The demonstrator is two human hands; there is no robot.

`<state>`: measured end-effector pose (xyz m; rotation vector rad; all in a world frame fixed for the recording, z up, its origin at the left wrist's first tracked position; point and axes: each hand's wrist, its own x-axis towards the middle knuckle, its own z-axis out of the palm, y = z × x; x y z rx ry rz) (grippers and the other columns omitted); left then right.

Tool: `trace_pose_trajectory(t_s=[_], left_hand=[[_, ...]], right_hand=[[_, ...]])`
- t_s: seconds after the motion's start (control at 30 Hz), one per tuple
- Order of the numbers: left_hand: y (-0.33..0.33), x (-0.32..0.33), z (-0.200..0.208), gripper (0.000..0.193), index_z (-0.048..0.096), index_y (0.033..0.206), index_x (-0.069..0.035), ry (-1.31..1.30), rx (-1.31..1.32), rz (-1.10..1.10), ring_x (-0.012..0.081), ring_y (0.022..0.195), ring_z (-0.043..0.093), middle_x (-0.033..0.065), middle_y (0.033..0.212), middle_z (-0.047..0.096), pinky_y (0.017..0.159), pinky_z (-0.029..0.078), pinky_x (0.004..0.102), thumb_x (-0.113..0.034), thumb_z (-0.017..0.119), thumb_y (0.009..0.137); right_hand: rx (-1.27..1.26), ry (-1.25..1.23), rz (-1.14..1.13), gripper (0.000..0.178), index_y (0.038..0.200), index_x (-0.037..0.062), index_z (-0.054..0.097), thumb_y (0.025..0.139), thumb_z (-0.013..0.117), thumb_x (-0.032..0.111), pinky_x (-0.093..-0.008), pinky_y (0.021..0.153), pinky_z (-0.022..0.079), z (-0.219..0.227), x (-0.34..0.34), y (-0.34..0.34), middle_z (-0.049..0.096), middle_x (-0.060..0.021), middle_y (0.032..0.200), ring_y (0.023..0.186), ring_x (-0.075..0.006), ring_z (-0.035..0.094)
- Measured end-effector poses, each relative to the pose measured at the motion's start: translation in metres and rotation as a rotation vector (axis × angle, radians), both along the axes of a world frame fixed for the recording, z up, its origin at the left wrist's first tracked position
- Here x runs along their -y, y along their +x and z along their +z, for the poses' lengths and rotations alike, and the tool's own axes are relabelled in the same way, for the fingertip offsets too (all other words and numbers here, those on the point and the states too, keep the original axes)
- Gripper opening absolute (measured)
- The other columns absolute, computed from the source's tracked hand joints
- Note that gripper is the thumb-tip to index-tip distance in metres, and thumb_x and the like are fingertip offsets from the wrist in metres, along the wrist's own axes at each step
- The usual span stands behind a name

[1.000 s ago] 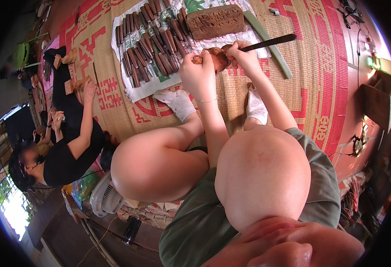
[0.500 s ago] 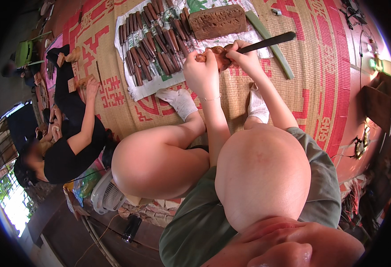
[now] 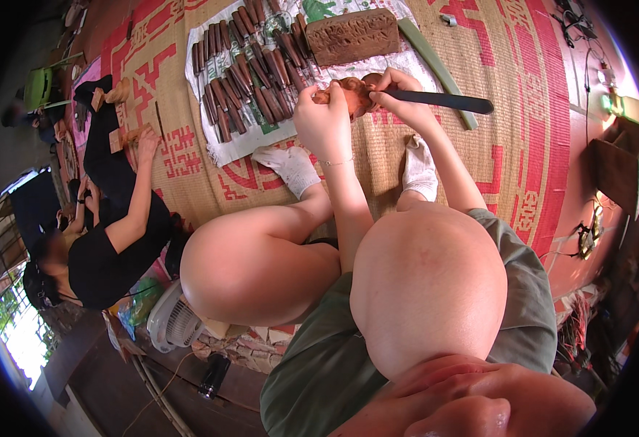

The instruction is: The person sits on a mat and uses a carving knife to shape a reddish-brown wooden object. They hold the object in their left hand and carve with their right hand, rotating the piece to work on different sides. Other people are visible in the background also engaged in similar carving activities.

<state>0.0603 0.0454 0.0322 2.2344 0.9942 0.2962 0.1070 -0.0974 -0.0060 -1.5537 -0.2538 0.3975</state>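
Reddish-brown carving [image 3: 357, 93] lies between left fingers [image 3: 338, 103] gripping it and right fingers [image 3: 397, 78] grasping a black tool [image 3: 447, 100].

left grip [image 3: 323, 130] on brown carving [image 3: 357, 100], right grip [image 3: 405, 111] on black tool [image 3: 450, 101]

1. A loose grey-green top [image 3: 316, 357] with creased cloth spread across the lower middle of the frame.
2. A thin bracelet [image 3: 338, 161] circled the left hand's [image 3: 324, 127] wrist.
3. Short white socks [image 3: 290, 170], smudged grey, showed above the frame's centre.
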Motion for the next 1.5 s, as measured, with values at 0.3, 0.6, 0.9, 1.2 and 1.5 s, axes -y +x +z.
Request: trace_pose_trajectory(t_s=[0.3, 0.6, 0.9, 1.2, 1.5], left_hand=[[0.001, 0.002, 0.005, 0.038, 0.064, 0.092, -0.002, -0.003, -0.004, -0.009, 0.0336, 0.083, 0.061, 0.0174, 0.09, 0.065, 0.072, 0.048, 0.041, -0.035, 0.063, 0.074], [0.0, -0.004, 0.002, 0.038, 0.064, 0.093, -0.001, -0.02, 0.014, 0.009, 0.033, 0.084, 0.062, 0.0174, 0.09, 0.065, 0.073, 0.048, 0.0403, -0.035, 0.064, 0.074], [0.0, -0.004, 0.004, 0.039, 0.064, 0.092, -0.003, -0.021, 0.006, -0.02, 0.0334, 0.084, 0.061, 0.0175, 0.09, 0.065, 0.072, 0.048, 0.041, -0.037, 0.063, 0.074], [0.0, -0.004, 0.003, 0.037, 0.065, 0.092, -0.003, -0.002, 0.005, -0.018, 0.0333, 0.083, 0.062, 0.0167, 0.089, 0.065, 0.071, 0.049, 0.0409, -0.035, 0.064, 0.074], [0.0, -0.003, 0.01, 0.033, 0.065, 0.093, -0.004, -0.051, 0.012, 0.075, 0.0324, 0.082, 0.063, 0.0164, 0.089, 0.066, 0.071, 0.049, 0.0397, -0.026, 0.063, 0.069]], right_hand=[[-0.106, 0.078, -0.049, 0.016, 0.071, 0.0026, 0.051, 0.075, 0.066, 0.006, -0.0211, 0.057, 0.043, -0.017, 0.002, 0.001, 0.056, 0.0001, 0.07, 0.064, -0.005, 0.052], [-0.008, 0.04, -0.074, 0.014, 0.073, 0.0047, 0.048, 0.077, 0.062, 0.002, -0.0193, 0.05, 0.037, -0.019, 0.006, 0.003, 0.054, 0.0009, 0.065, 0.057, -0.0036, 0.049], [-0.114, 0.039, 0.125, 0.012, 0.072, 0.0019, 0.051, 0.07, 0.063, 0.001, -0.0233, 0.056, 0.048, 0.007, 0.006, -0.002, 0.057, -0.0033, 0.075, 0.064, -0.0092, 0.058], [0.345, -0.186, 0.151, 0.012, 0.068, 0.0001, 0.051, 0.064, 0.061, 0.004, -0.0323, 0.055, 0.043, 0.006, 0.001, -0.001, 0.053, -0.0107, 0.065, 0.059, -0.0223, 0.053], [0.3, -0.425, 0.139, 0.015, 0.057, 0.0005, 0.046, 0.063, 0.059, 0.003, -0.0329, 0.046, 0.037, 0.03, 0.008, -0.005, 0.046, -0.0089, 0.05, 0.045, -0.0193, 0.046]])
